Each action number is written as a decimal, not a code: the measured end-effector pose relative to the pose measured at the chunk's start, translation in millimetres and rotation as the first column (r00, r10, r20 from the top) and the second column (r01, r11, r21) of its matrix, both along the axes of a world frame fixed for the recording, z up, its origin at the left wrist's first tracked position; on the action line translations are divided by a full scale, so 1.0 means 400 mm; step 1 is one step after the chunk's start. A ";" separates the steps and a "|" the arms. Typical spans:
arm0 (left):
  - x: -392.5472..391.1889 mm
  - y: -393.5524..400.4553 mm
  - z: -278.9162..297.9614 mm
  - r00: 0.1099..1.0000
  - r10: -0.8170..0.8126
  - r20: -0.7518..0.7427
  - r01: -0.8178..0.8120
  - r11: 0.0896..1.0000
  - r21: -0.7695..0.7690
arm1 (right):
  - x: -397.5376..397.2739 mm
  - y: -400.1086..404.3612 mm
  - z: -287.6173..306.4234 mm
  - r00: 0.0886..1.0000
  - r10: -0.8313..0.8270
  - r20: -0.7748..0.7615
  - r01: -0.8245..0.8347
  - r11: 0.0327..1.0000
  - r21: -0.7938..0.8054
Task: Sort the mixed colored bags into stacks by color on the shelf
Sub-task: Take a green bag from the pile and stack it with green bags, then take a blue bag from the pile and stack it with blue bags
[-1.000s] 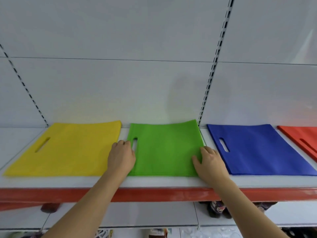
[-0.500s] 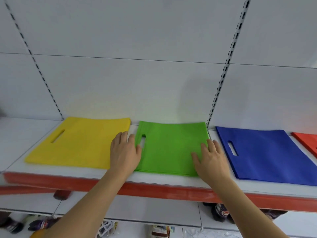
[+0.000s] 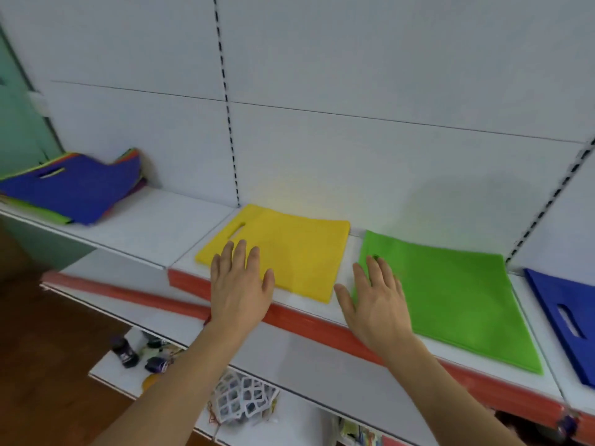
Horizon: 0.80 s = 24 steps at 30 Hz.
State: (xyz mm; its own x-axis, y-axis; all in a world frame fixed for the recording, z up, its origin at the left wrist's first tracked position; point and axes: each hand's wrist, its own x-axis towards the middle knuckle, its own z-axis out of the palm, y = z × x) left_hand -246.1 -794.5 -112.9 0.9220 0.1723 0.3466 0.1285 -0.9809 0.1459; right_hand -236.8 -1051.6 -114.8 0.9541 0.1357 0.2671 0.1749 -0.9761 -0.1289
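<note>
Head view. The camera had swung left since half a second earlier, bringing the mixed pile (image 3: pixel 69 188) at the shelf's (image 3: pixel 145 226) far left end into sight. Both hands had left the green stack (image 3: pixel 450 297): the left hand (image 3: pixel 240 284) was now spread flat, empty, over the near edge of the yellow stack (image 3: pixel 283 252), and the right hand (image 3: pixel 376 304), fingers also straight and holding nothing, overlapped only the green stack's left edge. The blue stack (image 3: pixel 570 320) lay at the right. Squaring the green stack seemed finished; fetching the next bag from the mixed pile probably followed.
</note>
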 end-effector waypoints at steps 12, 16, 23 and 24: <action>-0.162 0.641 0.018 0.981 0.188 -0.056 -0.188 0.982 0.001 | -0.048 0.680 0.013 0.979 0.202 -0.015 -0.203 0.979 -0.018; -0.191 0.805 0.013 0.969 0.237 -0.062 -0.239 0.971 -0.017 | -0.041 0.869 0.023 0.962 0.272 0.000 -0.272 0.962 -0.022; -0.153 1.027 -0.007 0.952 0.296 -0.076 -0.300 0.953 -0.044 | 0.075 1.134 0.010 0.930 0.366 -0.026 -0.367 0.928 -0.059; -0.138 1.059 -0.007 0.951 0.300 -0.076 -0.303 0.952 -0.041 | 0.099 1.170 0.008 0.928 0.371 -0.018 -0.372 0.927 -0.047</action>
State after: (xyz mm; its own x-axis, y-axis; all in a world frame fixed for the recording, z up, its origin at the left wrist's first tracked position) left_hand -301.3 -371.0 -115.5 0.8456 0.4617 0.2681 0.4284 -0.8864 0.1753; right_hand -197.2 -583.4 -111.7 0.8351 0.4934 0.2431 0.5252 -0.8466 -0.0858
